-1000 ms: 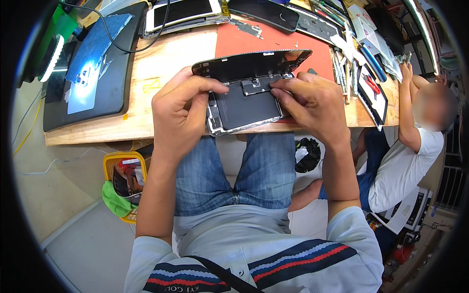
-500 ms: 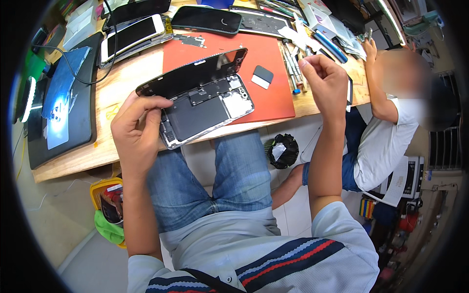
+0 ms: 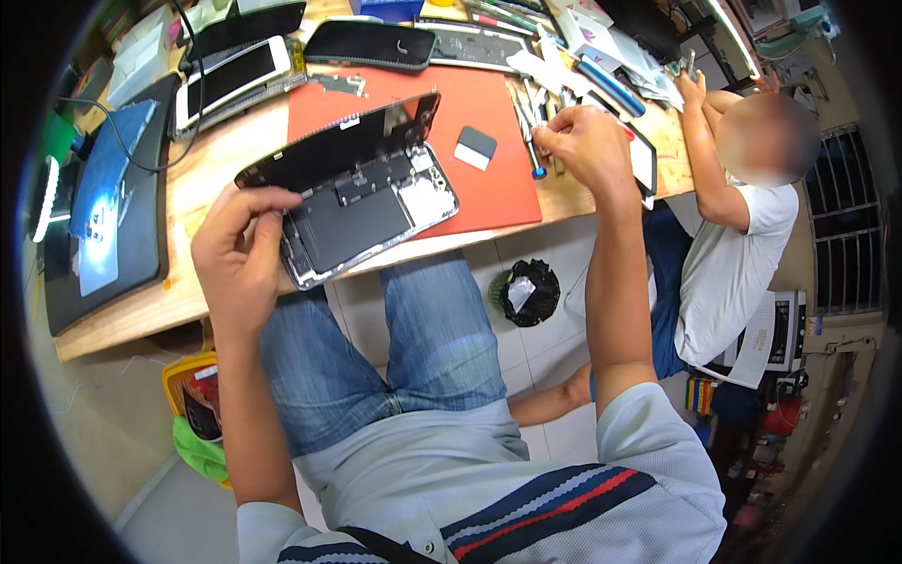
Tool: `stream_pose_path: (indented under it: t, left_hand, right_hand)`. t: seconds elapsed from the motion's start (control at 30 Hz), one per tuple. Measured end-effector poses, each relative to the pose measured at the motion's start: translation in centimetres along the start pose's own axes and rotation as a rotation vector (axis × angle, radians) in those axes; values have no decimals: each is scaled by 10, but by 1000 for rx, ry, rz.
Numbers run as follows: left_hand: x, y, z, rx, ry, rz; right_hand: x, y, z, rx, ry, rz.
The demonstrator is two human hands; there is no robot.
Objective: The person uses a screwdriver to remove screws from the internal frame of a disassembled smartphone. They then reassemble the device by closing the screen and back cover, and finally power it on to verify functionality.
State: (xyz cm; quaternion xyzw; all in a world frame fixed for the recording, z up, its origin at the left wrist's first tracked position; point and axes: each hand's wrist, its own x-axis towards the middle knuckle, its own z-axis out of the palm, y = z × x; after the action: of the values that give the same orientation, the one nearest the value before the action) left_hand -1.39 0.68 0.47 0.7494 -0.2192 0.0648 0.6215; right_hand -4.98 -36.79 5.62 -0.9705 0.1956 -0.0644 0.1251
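Observation:
An opened black phone [image 3: 349, 226] lies at the front edge of a red mat [image 3: 489, 197], its internal parts exposed and its screen [image 3: 348, 136] tilted up along the far side. My left hand [image 3: 240, 249] is closed on the left end of this phone, with index finger and thumb at the lifted screen. My right hand [image 3: 587, 150] is over a group of screwdrivers and thin tools [image 3: 537, 164] right of the mat, fingertips bent down among them; whether they grip one I cannot make out. A small dark-and-white card [image 3: 475, 148] lies on the mat.
Phones [image 3: 230, 85], a metal plate [image 3: 470, 45] and loose parts crowd the back. A dark pad [image 3: 141, 244] with a blue sheet is at left. A co-worker [image 3: 733, 263] sits at right, hands at the bench. A bin [image 3: 531, 291] stands below the wooden bench [image 3: 113, 334].
My right hand left the phone's right side, rose rightward, then moved onto the screwdrivers. My left hand stayed on the phone. The view shifted, uncovering the small card.

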Motion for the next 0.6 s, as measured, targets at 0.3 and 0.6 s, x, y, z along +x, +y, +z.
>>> stream_pose_path:
  t: [0.3, 0.6]
  left_hand:
    - [3, 4, 5, -52, -1, -4]
    - [4, 3, 4, -10, 12, 20]
  right_hand:
    - [3, 4, -5, 22, 11, -5]
    - [23, 7, 2, -18, 74, -28]
